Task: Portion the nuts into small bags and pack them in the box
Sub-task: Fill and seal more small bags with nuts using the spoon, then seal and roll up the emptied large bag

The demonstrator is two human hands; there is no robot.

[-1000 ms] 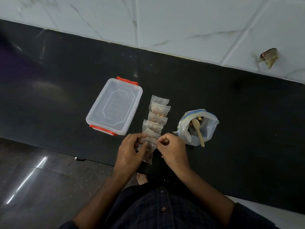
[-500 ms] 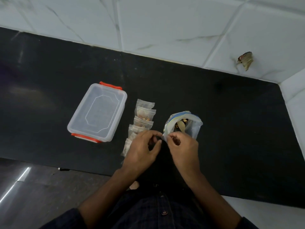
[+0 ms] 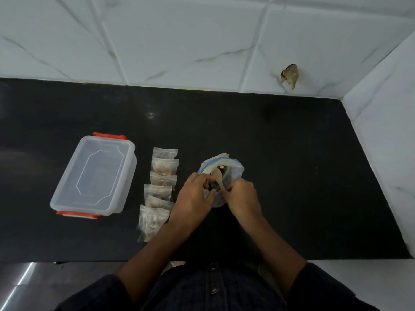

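On the dark counter (image 3: 280, 176), six filled small bags (image 3: 160, 189) lie in a row; box (image 3: 93, 175) shut, nothing packed; left hand (image 3: 194, 198) and right hand (image 3: 241, 196) close together at the nut bag (image 3: 233, 172), perhaps pinching the spoon (image 3: 219, 179).

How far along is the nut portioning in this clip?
Done: a row of small filled bags lies on the black counter beside the box. In hand: the left hand and right hand work at the mouth of the big nut bag, where a wooden spoon sticks out. Left: the box is lidded, with no bags visibly packed inside.
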